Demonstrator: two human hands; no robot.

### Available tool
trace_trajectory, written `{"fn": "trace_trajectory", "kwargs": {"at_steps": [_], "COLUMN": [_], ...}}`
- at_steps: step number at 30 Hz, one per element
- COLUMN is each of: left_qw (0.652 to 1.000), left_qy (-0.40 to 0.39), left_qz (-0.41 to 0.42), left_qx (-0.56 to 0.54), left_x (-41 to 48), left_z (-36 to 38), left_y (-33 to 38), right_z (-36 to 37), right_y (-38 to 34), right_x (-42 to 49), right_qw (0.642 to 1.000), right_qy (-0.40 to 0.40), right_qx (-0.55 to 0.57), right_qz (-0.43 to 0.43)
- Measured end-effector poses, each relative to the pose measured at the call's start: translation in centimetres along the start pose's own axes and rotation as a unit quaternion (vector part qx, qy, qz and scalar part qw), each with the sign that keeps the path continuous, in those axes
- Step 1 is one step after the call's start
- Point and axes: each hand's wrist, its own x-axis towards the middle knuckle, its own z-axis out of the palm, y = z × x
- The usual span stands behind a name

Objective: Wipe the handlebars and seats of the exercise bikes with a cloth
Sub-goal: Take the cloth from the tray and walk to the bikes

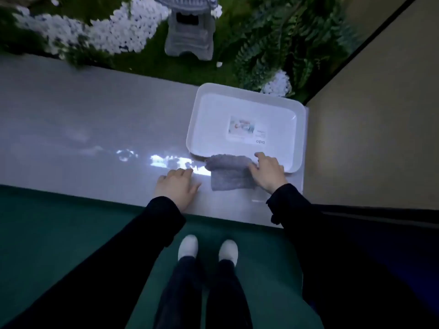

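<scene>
A grey cloth (228,173) lies folded on a glossy white ledge (95,143), draped partly over the near rim of a white plastic tray (247,129). My right hand (268,173) rests on the cloth's right edge, fingers spread, touching both cloth and tray rim. Flat on the ledge just left of the cloth lies my left hand (178,186), holding nothing. No exercise bike is in view.
The tray has a label inside. Beyond the ledge is a garden bed with a stone lantern (190,29), white pebbles (118,32) and ferns (285,43). A beige wall (380,115) closes the right side. My white shoes (209,250) stand on green floor.
</scene>
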Motion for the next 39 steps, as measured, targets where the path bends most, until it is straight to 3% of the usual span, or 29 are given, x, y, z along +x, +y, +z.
{"fn": "trace_trajectory", "kwargs": {"at_steps": [6,14,20,24,27,30,32,37,39], "left_qw": [1.000,0.999,0.993,0.969,0.933,0.872,0.815,0.615,0.584], "left_qy": [0.018,0.018,0.015,0.043,0.046,0.022,0.002,-0.039,-0.008], "left_qz": [0.003,-0.004,-0.002,-0.003,-0.025,-0.050,-0.037,0.012,0.038], "left_qx": [-0.025,-0.035,-0.113,-0.243,-0.355,-0.486,-0.579,-0.787,-0.811], "left_x": [0.7,0.3,-0.8,-1.6,-2.5,-3.4,-4.3,-7.5,-9.0], "left_z": [2.0,0.1,-4.3,-8.8,-12.8,-16.6,-19.4,-26.0,-27.8], "left_y": [-0.4,-0.1,0.1,0.2,0.6,0.8,0.9,0.3,-0.7], "right_z": [1.8,0.8,-2.0,-6.6,-11.3,-16.0,-18.7,-23.8,-24.9], "right_y": [0.0,-1.8,-4.8,-7.5,-10.1,-13.0,-14.9,-18.5,-19.5], "right_x": [1.7,0.7,-2.3,-5.0,-7.4,-10.3,-12.2,-15.9,-16.9], "right_qw": [0.999,0.983,0.969,0.956,0.937,0.909,0.884,0.824,0.804], "right_qy": [-0.012,0.076,0.076,0.077,0.077,0.037,0.004,-0.022,-0.006], "right_qx": [0.042,0.168,0.235,0.275,0.326,0.397,0.443,0.538,0.567], "right_qz": [0.011,-0.028,-0.022,-0.062,-0.095,-0.125,-0.149,-0.177,-0.180]}}
